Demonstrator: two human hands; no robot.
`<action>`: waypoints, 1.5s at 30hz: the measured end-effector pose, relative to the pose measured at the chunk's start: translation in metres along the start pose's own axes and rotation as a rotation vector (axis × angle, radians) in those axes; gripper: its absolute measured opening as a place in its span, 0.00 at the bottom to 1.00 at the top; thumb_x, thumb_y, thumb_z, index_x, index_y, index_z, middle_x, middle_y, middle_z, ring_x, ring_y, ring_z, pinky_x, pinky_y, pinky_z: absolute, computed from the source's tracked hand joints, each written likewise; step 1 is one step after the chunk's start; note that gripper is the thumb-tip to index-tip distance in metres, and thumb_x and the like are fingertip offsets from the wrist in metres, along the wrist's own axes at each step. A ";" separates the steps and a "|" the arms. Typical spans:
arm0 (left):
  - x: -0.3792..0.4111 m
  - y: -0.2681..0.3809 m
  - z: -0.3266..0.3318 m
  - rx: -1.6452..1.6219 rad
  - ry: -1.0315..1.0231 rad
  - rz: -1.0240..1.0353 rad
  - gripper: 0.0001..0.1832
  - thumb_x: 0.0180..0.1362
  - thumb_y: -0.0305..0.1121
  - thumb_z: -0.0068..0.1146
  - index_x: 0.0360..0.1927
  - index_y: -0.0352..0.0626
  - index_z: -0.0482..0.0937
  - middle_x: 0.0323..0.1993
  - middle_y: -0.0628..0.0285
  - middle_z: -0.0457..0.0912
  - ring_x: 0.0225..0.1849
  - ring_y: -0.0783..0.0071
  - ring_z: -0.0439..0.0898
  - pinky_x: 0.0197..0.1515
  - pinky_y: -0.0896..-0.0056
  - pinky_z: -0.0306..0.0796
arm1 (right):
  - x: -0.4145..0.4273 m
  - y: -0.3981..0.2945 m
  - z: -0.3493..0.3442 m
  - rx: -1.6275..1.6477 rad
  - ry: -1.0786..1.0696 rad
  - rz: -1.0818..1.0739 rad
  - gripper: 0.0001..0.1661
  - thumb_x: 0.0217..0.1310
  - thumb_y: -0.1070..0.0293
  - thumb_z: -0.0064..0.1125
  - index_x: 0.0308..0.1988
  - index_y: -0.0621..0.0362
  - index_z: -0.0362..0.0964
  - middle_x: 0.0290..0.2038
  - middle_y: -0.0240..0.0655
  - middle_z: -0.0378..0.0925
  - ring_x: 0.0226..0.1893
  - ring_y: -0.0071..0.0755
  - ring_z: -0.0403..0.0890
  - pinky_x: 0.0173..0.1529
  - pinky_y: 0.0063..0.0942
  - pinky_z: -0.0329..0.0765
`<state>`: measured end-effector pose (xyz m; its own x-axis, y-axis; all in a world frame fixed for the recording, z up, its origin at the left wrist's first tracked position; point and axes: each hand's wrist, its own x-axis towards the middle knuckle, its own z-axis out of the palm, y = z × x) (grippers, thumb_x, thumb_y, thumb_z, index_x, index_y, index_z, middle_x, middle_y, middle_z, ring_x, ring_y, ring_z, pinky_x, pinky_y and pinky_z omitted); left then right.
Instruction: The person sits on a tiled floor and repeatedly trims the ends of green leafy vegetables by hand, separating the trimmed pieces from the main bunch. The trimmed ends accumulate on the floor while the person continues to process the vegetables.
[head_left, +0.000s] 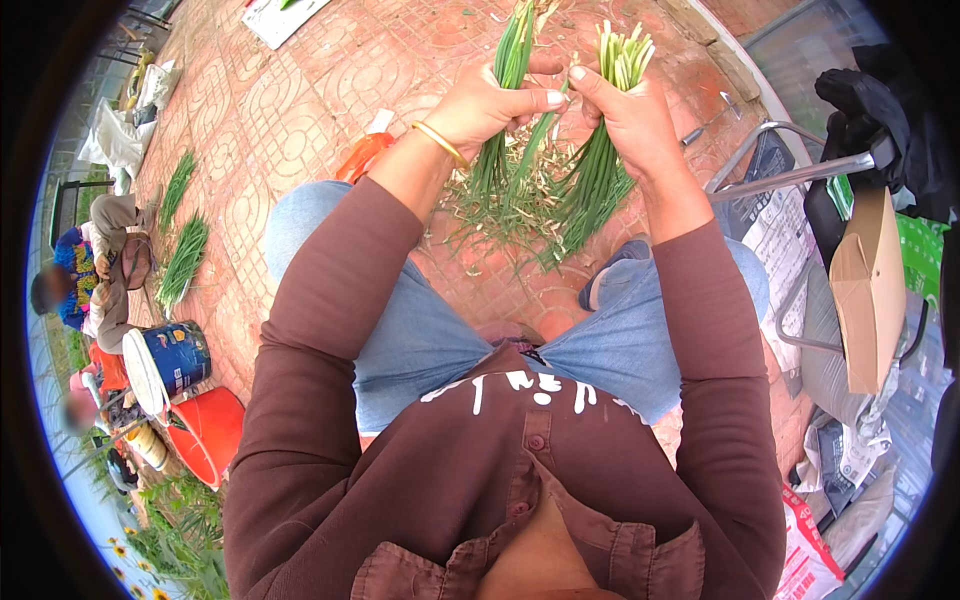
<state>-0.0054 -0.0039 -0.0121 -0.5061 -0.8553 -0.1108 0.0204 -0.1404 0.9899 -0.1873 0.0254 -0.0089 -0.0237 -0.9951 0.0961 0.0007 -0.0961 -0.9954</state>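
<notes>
My left hand, with a gold bangle at the wrist, grips a bunch of green garlic chives. Dry tan matter shows at that bunch's upper end. In my right hand is a thicker chive bunch, its pale stem ends pointing up and its green leaves hanging below. The thumbs and fingertips of both hands come close together around a few loose strands between the bunches. Below the hands, a heap of chive trimmings lies on the red paving. More green chives rest at its right side.
An orange plastic bag lies left of the heap. Chive bundles, a blue paint bucket and a red bucket stand farther left, near seated people. A metal-framed chair with a cardboard box is at right.
</notes>
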 end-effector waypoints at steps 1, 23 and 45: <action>0.001 0.000 -0.001 -0.005 0.001 -0.006 0.25 0.53 0.33 0.65 0.55 0.40 0.74 0.31 0.71 0.80 0.26 0.89 0.69 0.29 0.85 0.61 | 0.002 -0.001 -0.003 0.001 0.056 0.010 0.11 0.58 0.64 0.64 0.27 0.59 0.75 0.19 0.24 0.71 0.19 0.17 0.70 0.22 0.19 0.66; -0.001 0.000 -0.002 -0.029 0.006 -0.029 0.24 0.52 0.30 0.65 0.54 0.40 0.74 0.33 0.66 0.82 0.24 0.89 0.68 0.26 0.87 0.60 | -0.001 -0.003 0.000 0.036 0.012 0.067 0.10 0.54 0.65 0.68 0.30 0.59 0.76 0.20 0.23 0.71 0.18 0.16 0.68 0.23 0.18 0.66; 0.003 -0.002 -0.010 -0.116 -0.007 -0.022 0.25 0.58 0.27 0.57 0.60 0.37 0.67 0.39 0.56 0.84 0.22 0.90 0.65 0.25 0.90 0.64 | 0.008 0.001 -0.017 -0.155 0.103 0.066 0.10 0.54 0.66 0.66 0.28 0.60 0.75 0.20 0.24 0.72 0.20 0.16 0.69 0.23 0.20 0.65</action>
<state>0.0013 -0.0115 -0.0154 -0.5139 -0.8477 -0.1316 0.1085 -0.2163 0.9703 -0.2043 0.0178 -0.0093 -0.1306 -0.9907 0.0381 -0.1480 -0.0185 -0.9888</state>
